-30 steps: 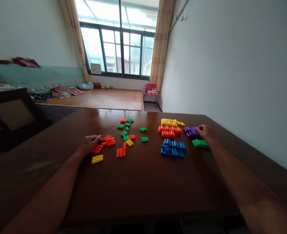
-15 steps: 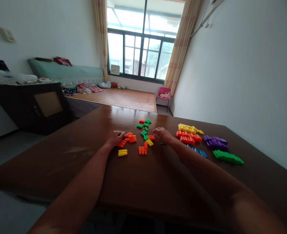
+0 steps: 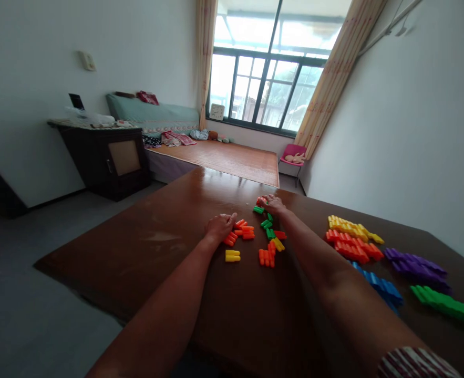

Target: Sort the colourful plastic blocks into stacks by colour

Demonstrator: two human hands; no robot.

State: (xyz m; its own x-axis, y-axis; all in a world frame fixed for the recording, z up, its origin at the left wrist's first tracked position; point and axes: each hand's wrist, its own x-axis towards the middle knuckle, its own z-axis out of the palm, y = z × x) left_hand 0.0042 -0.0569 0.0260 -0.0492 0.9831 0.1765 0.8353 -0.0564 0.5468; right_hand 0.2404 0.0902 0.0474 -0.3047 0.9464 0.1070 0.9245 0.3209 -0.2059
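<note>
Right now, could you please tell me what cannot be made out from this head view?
All in the head view:
Left hand: its back hides whether it holds the orange pieces beside it.
Right hand: it partly covers the far orange piece, hiding its grip.
Blue pieces: partly hidden behind the right forearm.
Green row: reaches the picture's right edge, possibly cut off.
Clock: too small to read.

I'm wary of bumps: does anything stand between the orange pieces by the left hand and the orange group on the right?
Yes. The right forearm extends between the orange pieces and the orange group; its height is unclear. Left of it, green pieces and a separate orange piece lie along the way.
</note>
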